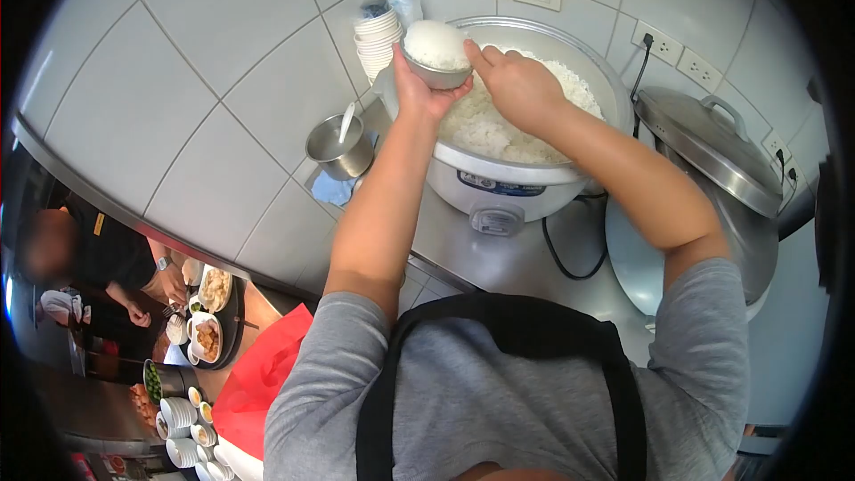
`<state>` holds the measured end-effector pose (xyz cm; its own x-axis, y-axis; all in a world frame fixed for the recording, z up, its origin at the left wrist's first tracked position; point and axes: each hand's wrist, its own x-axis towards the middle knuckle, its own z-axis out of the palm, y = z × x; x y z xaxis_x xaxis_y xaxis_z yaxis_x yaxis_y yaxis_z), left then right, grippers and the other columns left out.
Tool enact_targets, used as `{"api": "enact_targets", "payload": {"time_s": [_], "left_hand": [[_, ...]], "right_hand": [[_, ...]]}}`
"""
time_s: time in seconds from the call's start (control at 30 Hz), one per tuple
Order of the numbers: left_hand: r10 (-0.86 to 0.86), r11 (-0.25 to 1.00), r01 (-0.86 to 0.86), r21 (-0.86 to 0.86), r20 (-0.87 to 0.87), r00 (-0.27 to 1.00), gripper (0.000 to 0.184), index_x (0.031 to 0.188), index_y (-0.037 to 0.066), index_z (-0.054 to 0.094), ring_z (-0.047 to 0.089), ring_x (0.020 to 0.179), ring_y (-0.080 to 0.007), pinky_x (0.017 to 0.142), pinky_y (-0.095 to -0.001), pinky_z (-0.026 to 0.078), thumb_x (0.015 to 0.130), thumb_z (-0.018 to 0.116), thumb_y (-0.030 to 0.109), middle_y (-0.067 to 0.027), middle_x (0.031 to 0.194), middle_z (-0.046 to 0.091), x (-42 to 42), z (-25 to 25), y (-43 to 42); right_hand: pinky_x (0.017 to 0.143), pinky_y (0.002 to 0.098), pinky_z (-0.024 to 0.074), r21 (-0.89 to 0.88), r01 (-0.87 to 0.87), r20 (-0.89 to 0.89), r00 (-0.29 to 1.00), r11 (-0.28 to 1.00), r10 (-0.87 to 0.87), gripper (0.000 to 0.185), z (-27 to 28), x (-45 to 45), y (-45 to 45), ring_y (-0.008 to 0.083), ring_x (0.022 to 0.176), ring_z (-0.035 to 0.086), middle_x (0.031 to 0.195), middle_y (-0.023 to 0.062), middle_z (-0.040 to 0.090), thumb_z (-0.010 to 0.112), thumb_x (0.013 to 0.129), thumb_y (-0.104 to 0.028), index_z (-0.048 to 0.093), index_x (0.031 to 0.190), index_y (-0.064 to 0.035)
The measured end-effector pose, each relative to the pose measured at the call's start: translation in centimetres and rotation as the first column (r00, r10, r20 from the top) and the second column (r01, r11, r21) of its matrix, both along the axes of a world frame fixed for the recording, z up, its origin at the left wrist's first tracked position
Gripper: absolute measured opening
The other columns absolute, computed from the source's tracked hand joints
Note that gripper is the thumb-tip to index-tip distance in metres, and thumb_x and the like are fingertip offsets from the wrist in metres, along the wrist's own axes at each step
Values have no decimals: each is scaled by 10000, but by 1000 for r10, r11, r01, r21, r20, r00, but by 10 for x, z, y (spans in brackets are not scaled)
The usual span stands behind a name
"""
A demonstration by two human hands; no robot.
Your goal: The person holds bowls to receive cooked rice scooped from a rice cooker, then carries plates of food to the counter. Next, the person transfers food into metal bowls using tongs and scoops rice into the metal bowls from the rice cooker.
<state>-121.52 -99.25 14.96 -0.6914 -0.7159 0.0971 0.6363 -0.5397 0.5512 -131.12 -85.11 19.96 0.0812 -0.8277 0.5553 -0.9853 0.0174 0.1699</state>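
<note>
My left hand (427, 96) holds a metal bowl (435, 74) from below, over the left rim of a large rice cooker (525, 173). A rounded mound of white rice (436, 43) rises above the bowl's rim. At the bowl's right side is my right hand (512, 80), its index finger stretched toward the rice and its other fingers curled. Whether it holds anything cannot be made out. Loose white rice (499, 129) fills much of the cooker below both hands.
Left of the cooker are a steel pot (341, 150) with a white-handled utensil, a blue cloth (331, 187) and stacked bowls (378, 40). A lidded steel container (712, 147) stands right. At lower left, a person (116, 258) is near plated food (207, 338) and a red bag (258, 374).
</note>
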Motion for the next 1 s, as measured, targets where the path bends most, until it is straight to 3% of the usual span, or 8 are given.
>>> {"api": "enact_targets", "payload": {"time_s": [0.13,0.23,0.37,0.47,0.57,0.6,0.7,1.0], "left_hand": [[20,999,-18,-38,45,999,686,1257,186,440,427,1147,-343,849,-544,373,853,249,706,-128,1307,443,-2,3,2],[50,998,-47,-39,82,995,695,1260,184,442,428,1158,-342,860,-547,366,851,241,709,-120,1312,448,-1,4,5],[26,998,-26,-51,18,999,666,1283,190,440,445,1152,-347,846,-541,395,858,268,674,-119,1304,456,0,3,5],[5,996,-9,-92,-39,999,659,1274,193,449,452,1149,-348,842,-541,396,858,271,672,-113,1296,465,-1,5,6],[17,997,-16,-75,8,1000,655,1268,194,453,456,1144,-356,838,-538,399,858,276,672,-113,1292,471,-2,7,6],[29,997,-26,-77,37,999,658,1270,191,451,454,1146,-359,839,-537,399,857,279,673,-114,1295,469,-2,6,6],[32,998,-26,-61,93,995,667,1283,185,441,441,1163,-367,848,-541,393,857,281,673,-119,1306,460,0,2,6],[62,991,-41,-125,167,984,679,1306,177,418,417,1192,-359,901,-550,359,867,262,671,-132,1334,430,-1,3,8]], "right_hand": [[671,395,522,89,-34,-99,994,995,43,403,60,-19,2,285,824,636,924,136,615,478,820,-82,528,1218,-50],[682,411,519,40,-123,-185,974,992,128,383,46,-21,-6,289,829,638,919,121,629,475,828,-81,545,1203,-60],[783,410,502,64,-168,-34,985,984,171,387,31,-27,-1,309,906,623,1070,122,628,489,836,-89,555,1217,-91],[819,406,483,-68,-206,338,916,976,216,441,29,-72,-22,319,942,607,1118,140,609,502,822,-68,520,1261,-107],[827,411,471,-73,-273,312,907,959,282,444,-3,-77,-20,327,958,594,1104,151,610,513,819,-58,528,1258,-120],[823,413,470,73,-114,287,954,991,89,424,10,-47,0,334,956,588,1085,151,614,519,828,-74,539,1249,-127],[805,411,473,34,-155,337,932,987,135,419,-10,-39,4,330,939,588,1033,146,616,521,838,-87,538,1253,-147],[704,429,492,222,-91,21,996,971,89,398,25,-42,-4,314,853,611,920,124,622,494,892,-190,498,1290,-178]]}}
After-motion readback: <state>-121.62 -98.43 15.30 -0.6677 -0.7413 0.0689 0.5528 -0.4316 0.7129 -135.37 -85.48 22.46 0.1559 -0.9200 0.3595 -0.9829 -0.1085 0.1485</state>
